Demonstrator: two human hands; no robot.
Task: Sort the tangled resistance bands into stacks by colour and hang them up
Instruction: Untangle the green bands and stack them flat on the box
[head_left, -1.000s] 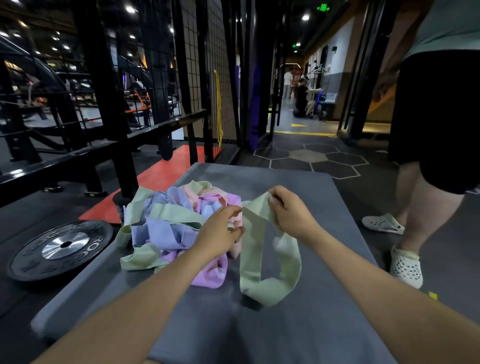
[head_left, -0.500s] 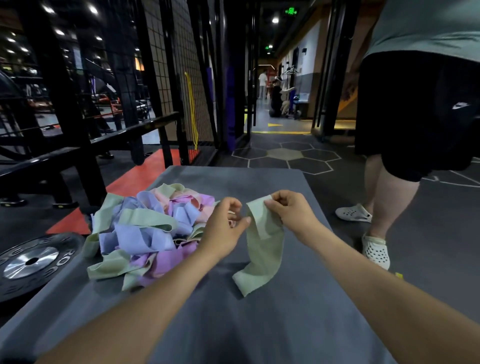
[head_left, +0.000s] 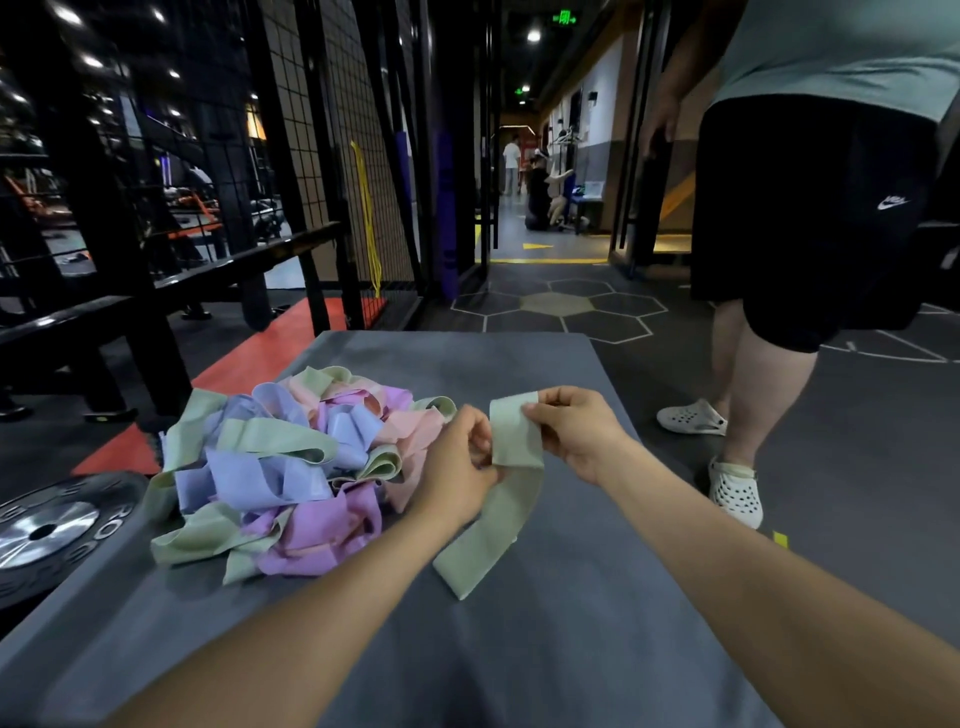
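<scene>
Both hands hold one green band (head_left: 511, 488), lifted clear to the right of the pile (head_left: 291, 467) so it can be flattened without snagging the rest. The right hand (head_left: 576, 431) pinches its top end; the left hand (head_left: 457, 462) grips it a little lower, fingers curled round the strip, likely smoothing it into a neat fold. Its lower loop trails on the grey surface (head_left: 519, 649), on bare cloth where a green stack could start. The pile, mixed green, blue, purple and pink, sits untouched beside the left hand.

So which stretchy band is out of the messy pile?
The pale green flat resistance band: both the left hand and right hand pinch it, apart from the tangled pastel pile.
</scene>
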